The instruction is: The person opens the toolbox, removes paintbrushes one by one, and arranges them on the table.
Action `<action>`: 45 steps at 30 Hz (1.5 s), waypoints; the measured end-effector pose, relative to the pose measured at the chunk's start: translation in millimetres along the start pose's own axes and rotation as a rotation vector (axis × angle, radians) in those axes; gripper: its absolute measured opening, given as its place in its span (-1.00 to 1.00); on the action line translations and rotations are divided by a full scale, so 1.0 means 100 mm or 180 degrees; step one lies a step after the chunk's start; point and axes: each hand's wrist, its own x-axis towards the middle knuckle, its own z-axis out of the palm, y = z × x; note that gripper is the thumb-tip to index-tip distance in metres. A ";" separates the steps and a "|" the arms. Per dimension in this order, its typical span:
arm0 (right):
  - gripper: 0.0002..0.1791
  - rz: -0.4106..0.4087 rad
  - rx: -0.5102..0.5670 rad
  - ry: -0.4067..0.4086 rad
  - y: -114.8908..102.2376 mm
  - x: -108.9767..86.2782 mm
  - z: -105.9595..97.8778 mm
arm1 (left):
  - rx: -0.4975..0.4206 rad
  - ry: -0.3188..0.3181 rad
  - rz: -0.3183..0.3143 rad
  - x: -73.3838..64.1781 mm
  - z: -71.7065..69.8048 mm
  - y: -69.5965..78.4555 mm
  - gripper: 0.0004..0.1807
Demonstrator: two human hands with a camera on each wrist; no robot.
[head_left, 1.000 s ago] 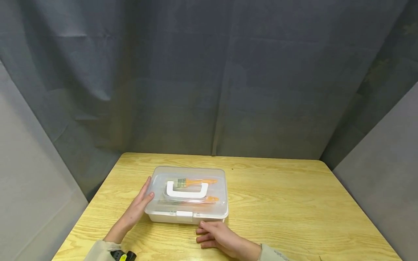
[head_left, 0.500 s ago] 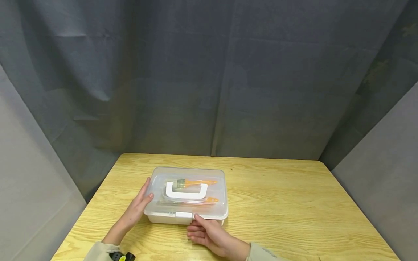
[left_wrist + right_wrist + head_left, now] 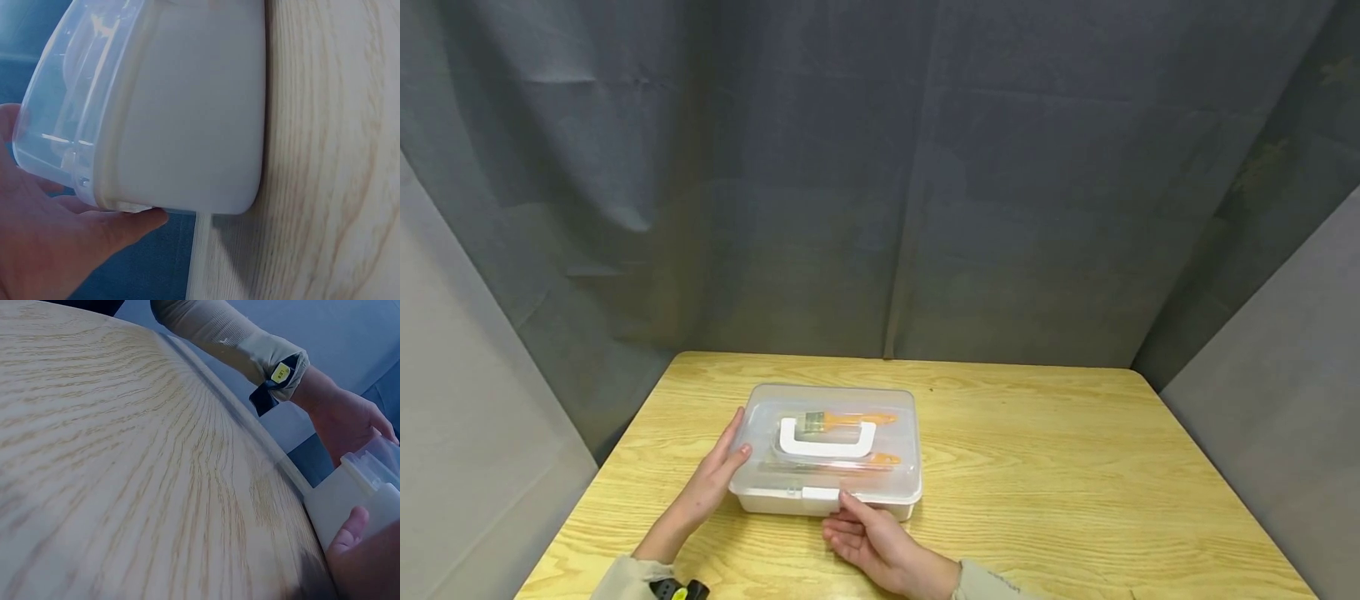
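Note:
A plastic storage box (image 3: 760,503) with a translucent lid (image 3: 895,487) stands on the left half of the table. On the lid is a white carrying handle (image 3: 827,448), and orange-handled brushes (image 3: 850,419) show through it. My left hand (image 3: 706,487) rests along the box's left end, thumb and fingers extended; in the left wrist view the left hand (image 3: 44,237) lies around the lid's end. At the front, the thumb of my right hand (image 3: 887,546) is at the right end of the white latch (image 3: 820,493), with the other fingers loosely bent below it.
The wood-grain table (image 3: 1075,467) carries the box. Behind it hangs a dark grey curtain (image 3: 805,183), with pale panels (image 3: 475,375) at both sides. A black device with a yellow mark (image 3: 679,590) is strapped to my left wrist.
My right hand has moved left along the box's front, and its thumb has come up onto the latch. The left hand and the closed box have stayed nearly in place.

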 end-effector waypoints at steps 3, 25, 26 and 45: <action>-0.46 -0.0017 -0.0006 0.0040 0.01 0.00 0.01 | -0.0005 0.0003 0.0012 0.00 0.00 0.00 -0.35; -0.34 -0.0198 -0.0425 0.0384 0.03 0.03 0.08 | 0.0031 0.0028 0.0093 0.01 0.02 -0.03 -0.34; -0.35 -0.0195 -0.0428 0.0384 0.03 0.03 0.08 | 0.0033 0.0027 0.0091 0.01 0.02 -0.04 -0.34; -0.28 -0.0029 -0.0624 0.0041 -0.04 -0.04 0.02 | 0.0076 0.0029 0.0056 0.01 0.01 -0.05 -0.33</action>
